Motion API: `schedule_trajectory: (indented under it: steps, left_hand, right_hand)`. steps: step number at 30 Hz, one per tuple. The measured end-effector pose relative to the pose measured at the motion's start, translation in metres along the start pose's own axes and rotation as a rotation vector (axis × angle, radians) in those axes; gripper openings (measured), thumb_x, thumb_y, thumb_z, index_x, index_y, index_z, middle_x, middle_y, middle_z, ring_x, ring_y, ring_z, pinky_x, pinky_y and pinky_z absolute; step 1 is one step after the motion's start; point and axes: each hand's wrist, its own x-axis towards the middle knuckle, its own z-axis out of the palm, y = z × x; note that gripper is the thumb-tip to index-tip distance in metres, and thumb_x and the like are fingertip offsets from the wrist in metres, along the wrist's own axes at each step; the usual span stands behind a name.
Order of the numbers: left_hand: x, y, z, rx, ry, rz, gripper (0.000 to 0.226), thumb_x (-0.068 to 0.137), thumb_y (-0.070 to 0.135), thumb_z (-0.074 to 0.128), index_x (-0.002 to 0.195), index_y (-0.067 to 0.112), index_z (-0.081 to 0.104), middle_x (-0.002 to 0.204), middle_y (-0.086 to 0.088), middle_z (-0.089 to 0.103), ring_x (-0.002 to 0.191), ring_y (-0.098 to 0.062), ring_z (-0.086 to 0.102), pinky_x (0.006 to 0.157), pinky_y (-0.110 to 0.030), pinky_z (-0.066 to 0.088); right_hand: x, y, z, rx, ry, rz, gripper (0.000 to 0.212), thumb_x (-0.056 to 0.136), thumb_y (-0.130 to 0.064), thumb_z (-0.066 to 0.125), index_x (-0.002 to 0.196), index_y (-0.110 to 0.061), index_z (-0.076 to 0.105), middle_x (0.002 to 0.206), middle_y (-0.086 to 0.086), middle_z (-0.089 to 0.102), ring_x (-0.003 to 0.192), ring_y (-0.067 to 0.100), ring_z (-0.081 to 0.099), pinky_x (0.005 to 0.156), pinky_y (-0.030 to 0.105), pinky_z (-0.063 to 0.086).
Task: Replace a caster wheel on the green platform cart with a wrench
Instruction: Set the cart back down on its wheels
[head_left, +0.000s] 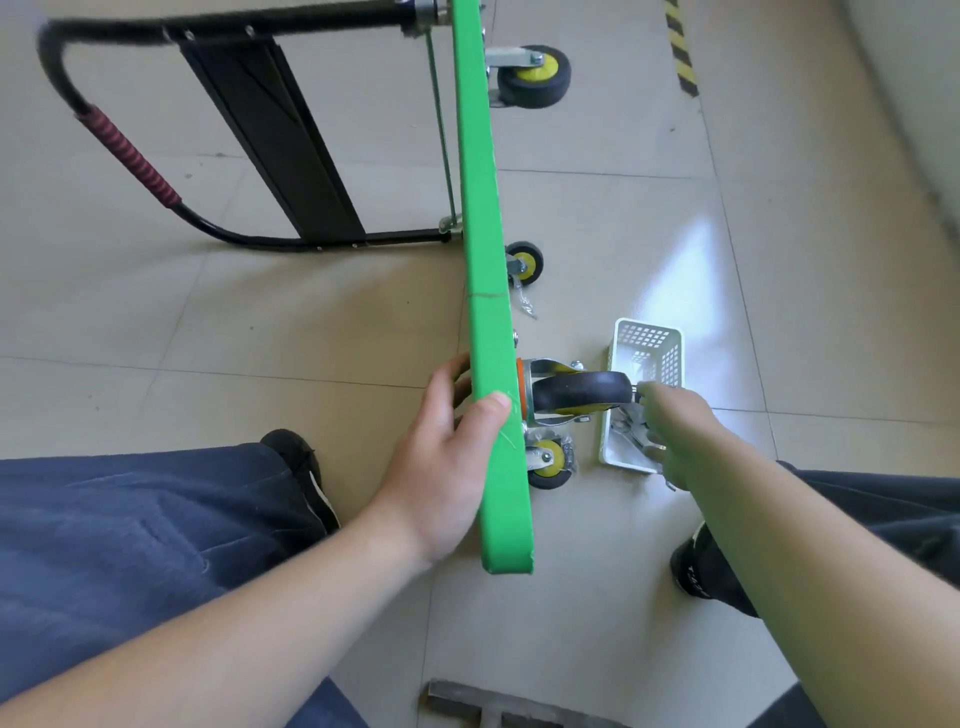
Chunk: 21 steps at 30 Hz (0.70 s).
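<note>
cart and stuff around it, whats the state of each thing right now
green platform cart: tipped on its edge, handle out to the left
near caster wheel: mounted on cart
loose caster: lying on floor, in plastic wrap
white basket: on floor, holds metal tools
left hand: grips cart edge
right hand: in basket, grasp unclear

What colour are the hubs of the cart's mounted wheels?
Yellow hubs inside black tyres, in the head view.

your left hand (457, 457) is curled, thumb on top, forearm running back to 7 o'clock; your right hand (675, 431) reaches toward 12 o'clock, fingers hidden.
</note>
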Motion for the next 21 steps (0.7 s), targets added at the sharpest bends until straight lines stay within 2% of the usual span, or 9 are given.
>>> schedule_trajectory:
  steps: [2,5,7,8,9,11,16,19,21]
  left_hand:
    - [-0.002,0.000,-0.003,0.084,-0.001,0.016,0.060,0.077,0.065,0.057,0.134,0.045,0.054,0.125,0.009,0.072,0.117,-0.020,0.067,0.106,-0.055,0.050]
    - [-0.007,0.008,-0.009,0.296,0.043,0.058,0.066,0.079,0.072,0.049,0.141,0.051,0.045,0.136,0.016,0.064,0.124,-0.010,0.062,0.110,-0.047,0.047]
    - [-0.008,0.009,-0.012,0.408,0.078,0.085,0.068,0.087,0.069,0.049,0.150,0.049,0.034,0.151,0.018,0.051,0.137,-0.007,0.051,0.117,-0.043,0.041]
    - [-0.010,0.014,-0.014,0.439,0.086,0.106,0.065,0.094,0.064,0.049,0.154,0.048,0.029,0.157,0.019,0.043,0.141,-0.005,0.045,0.120,-0.040,0.036]
    - [-0.011,0.020,-0.015,0.472,0.096,0.129,0.062,0.099,0.058,0.048,0.157,0.047,0.026,0.161,0.019,0.037,0.145,-0.004,0.040,0.122,-0.036,0.032]
    - [-0.014,0.031,-0.019,0.554,0.119,0.165,0.059,0.105,0.050,0.043,0.160,0.042,0.022,0.164,0.018,0.029,0.149,-0.002,0.031,0.122,-0.026,0.025]
    - [-0.007,0.064,-0.041,0.771,0.188,0.184,0.062,0.105,0.049,0.044,0.161,0.034,0.023,0.166,0.013,0.022,0.151,-0.011,0.030,0.119,-0.030,0.029]
    - [-0.005,0.085,-0.057,0.998,0.167,0.096,0.065,0.102,0.054,0.043,0.161,0.033,0.024,0.168,0.010,0.018,0.149,-0.019,0.033,0.117,-0.037,0.035]
    - [-0.005,0.096,-0.067,1.035,0.162,0.022,0.064,0.102,0.056,0.040,0.160,0.032,0.027,0.168,0.008,0.019,0.148,-0.022,0.036,0.115,-0.039,0.038]
  right_hand:
    - [-0.020,-0.017,-0.001,-0.003,-0.001,-0.089,0.015,0.103,-0.026,0.046,0.107,-0.015,0.055,0.091,0.006,0.049,0.072,0.021,0.044,0.071,0.031,0.040]
    - [-0.050,-0.041,-0.004,-0.034,0.040,-0.255,0.034,0.102,-0.034,0.042,0.130,-0.020,0.053,0.101,0.004,0.054,0.086,0.025,0.054,0.063,0.030,0.038]
    - [-0.074,-0.051,-0.003,-0.104,0.063,-0.366,0.043,0.102,-0.039,0.043,0.143,-0.028,0.045,0.123,0.002,0.054,0.106,0.029,0.060,0.075,0.036,0.048]
    - [-0.087,-0.057,-0.005,-0.150,0.077,-0.457,0.046,0.103,-0.040,0.043,0.147,-0.028,0.043,0.134,0.002,0.053,0.117,0.028,0.058,0.088,0.041,0.051]
    - [-0.099,-0.061,-0.007,-0.212,0.093,-0.547,0.048,0.103,-0.040,0.044,0.149,-0.027,0.042,0.143,0.003,0.050,0.126,0.027,0.053,0.100,0.045,0.049]
    - [-0.125,-0.074,-0.007,-0.351,0.102,-0.699,0.050,0.104,-0.040,0.045,0.151,-0.024,0.040,0.151,0.004,0.045,0.137,0.023,0.044,0.113,0.045,0.039]
    - [-0.171,-0.104,0.000,-0.602,0.108,-0.900,0.052,0.102,-0.042,0.049,0.151,-0.026,0.041,0.150,0.004,0.047,0.130,0.030,0.049,0.113,0.044,0.037]
    - [-0.190,-0.121,0.006,-0.708,0.070,-0.897,0.050,0.102,-0.044,0.047,0.150,-0.028,0.041,0.151,0.003,0.047,0.136,0.031,0.044,0.112,0.042,0.037]
    - [-0.203,-0.132,0.011,-0.747,0.031,-0.899,0.051,0.102,-0.045,0.045,0.150,-0.029,0.040,0.150,0.004,0.049,0.135,0.031,0.045,0.110,0.042,0.040]
